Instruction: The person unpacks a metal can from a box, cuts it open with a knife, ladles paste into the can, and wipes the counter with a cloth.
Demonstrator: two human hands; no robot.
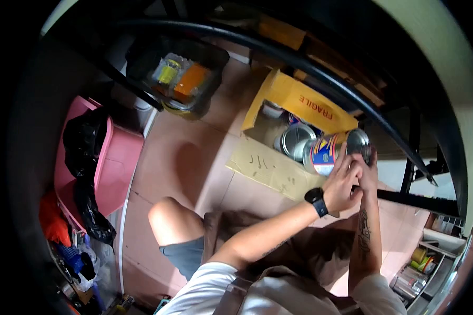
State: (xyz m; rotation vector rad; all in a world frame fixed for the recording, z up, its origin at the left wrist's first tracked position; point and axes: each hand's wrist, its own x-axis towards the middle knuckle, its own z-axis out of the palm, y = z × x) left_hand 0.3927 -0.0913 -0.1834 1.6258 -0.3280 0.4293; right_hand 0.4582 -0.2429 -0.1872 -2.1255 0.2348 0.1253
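a person's left hand [342, 184] and right hand [369, 170] grip a labelled can [325, 153], tilted at the near right side of an open cardboard box [257, 164]. handling looks unfinished: this one is in hand, and at least one other can [298, 138] sits inside.

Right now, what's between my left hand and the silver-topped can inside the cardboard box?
In the head view, the labelled can lies between your left hand and that silver-topped can.
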